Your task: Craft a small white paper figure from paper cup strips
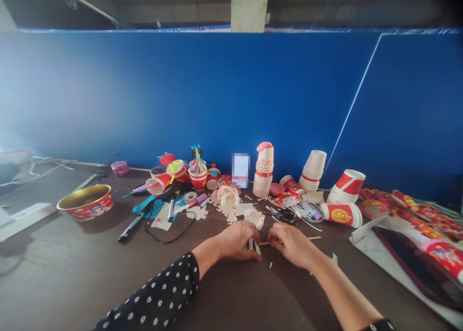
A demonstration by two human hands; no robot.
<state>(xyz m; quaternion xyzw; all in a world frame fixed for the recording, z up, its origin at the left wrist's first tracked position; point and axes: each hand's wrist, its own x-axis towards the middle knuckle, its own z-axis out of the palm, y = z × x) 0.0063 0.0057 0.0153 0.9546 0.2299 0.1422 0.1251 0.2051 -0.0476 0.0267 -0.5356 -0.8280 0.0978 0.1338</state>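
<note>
Curls the left hand (238, 240) low over the dark table (144, 283), nearly closed, with a small white paper strip (257, 248) between thumb and fingers. Pinches a thin wooden stick (314, 238) in the right hand (289, 243), fingers bunched together just in front of the other hand, with its left end near the left fingertips (cannot tell whether touching them or not). Just beyond the hands, shows black scissors (285, 216) and a cut white paper piece (254, 218). To the right, shows a round yellow emblem on a red paper cup (333, 215) lying on its side; cannot read any lettering on it. Farther back, shows a tall stack of paper cups (263, 181) beside a pale panel (240, 169), blurred into blocks and unreadable. To the left, displays a colourful printed figure on a red, gold-lined bowl (94, 212).
</note>
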